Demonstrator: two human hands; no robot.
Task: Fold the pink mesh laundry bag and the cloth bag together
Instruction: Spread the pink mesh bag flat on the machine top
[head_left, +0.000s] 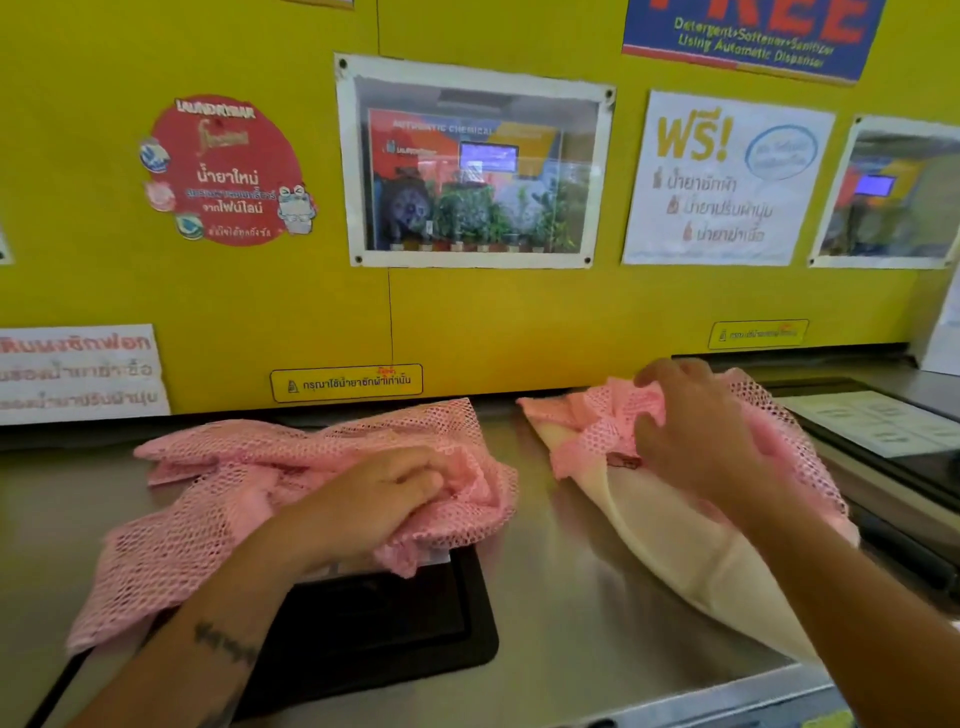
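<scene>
While your left hand (384, 499) curls closed, bunching the pink mesh laundry bag (218, 519) on the steel counter (550, 613) over a black lid (395, 623), your right hand (691, 431) presses half-open, fingers bent, on more pink mesh (602, 415) gathered atop the cream cloth bag (675, 540), which lies slantwise just beside.

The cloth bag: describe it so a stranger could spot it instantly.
Below the yellow wall, on the steel counter, look to the right side under the right hand. The cloth bag is smooth, cream and solid, unlike the holey pink mesh bunched around it.
</scene>
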